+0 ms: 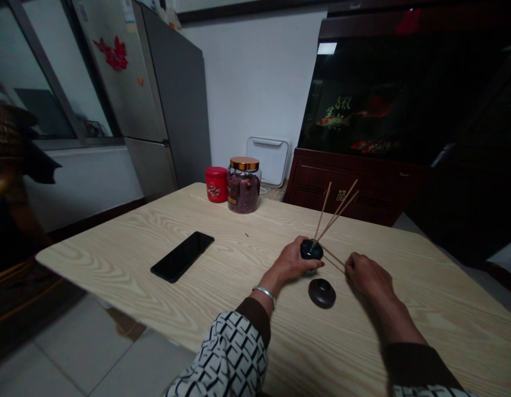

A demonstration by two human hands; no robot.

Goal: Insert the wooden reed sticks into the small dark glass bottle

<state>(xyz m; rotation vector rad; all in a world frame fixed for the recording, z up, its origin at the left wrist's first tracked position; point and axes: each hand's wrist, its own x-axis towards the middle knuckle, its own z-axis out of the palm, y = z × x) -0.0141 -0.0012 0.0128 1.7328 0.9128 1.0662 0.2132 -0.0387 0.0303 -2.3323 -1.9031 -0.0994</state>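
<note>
My left hand (294,259) is wrapped round a small, dark, glossy diffuser bottle (308,251) on the table, with a silver bangle at the wrist. Several thin wooden reed sticks (333,218) rise out of its top, fanned toward the back right. The fingers of my right hand (369,273) are pinched on the outer end of a reed stick (333,257), which slants down from the bottle's mouth. Whether a second stick or a shadow runs beside it I cannot tell. Just in front of the bottle lies a round dark brown lid (322,293) with a raised centre.
A black phone (183,256) lies flat on the wooden table (127,237) at left. Toward the back edge stand a red canister (216,184) and a glass jar (243,190) with a copper lid. Behind are a fridge (178,94) and a fish tank (362,99).
</note>
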